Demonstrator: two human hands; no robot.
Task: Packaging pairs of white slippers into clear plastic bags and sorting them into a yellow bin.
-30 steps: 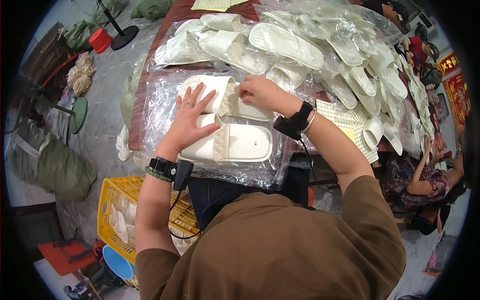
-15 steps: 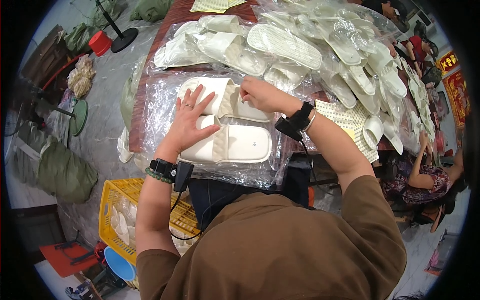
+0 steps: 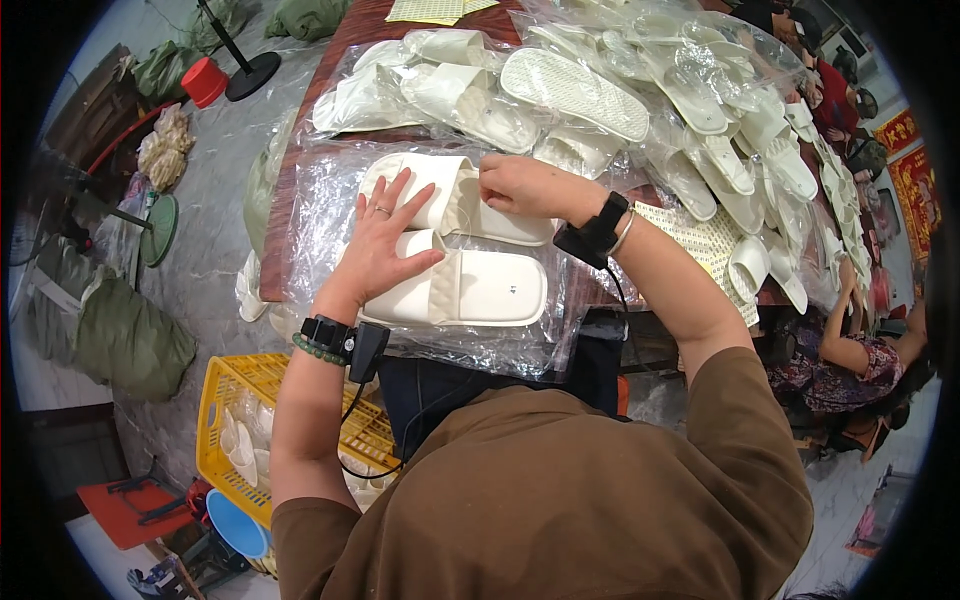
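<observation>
Two white slippers lie side by side on clear plastic bags [image 3: 320, 200] in front of me, toes to the left. My left hand [image 3: 385, 240] rests on them with its fingers spread, bridging the straps of the far slipper [image 3: 430, 192] and the near slipper [image 3: 500, 288]. At the far slipper's insole, just right of its strap, my right hand [image 3: 530, 187] is closed with its fingertips down. Whatever those fingers may hold is hidden. Dark printed marks show on the near slipper's heel.
A pile of bagged white slippers [image 3: 690, 95] covers the table's far right. Sheets of small stickers [image 3: 690, 235] lie beside my right forearm. Below the table at left stands a yellow crate [image 3: 215, 420] holding slippers. Another person [image 3: 850, 345] sits at the right.
The view has shifted slightly. My right hand's fingertips have edged closer to the far slipper's strap. My left hand stays spread on the slippers.
</observation>
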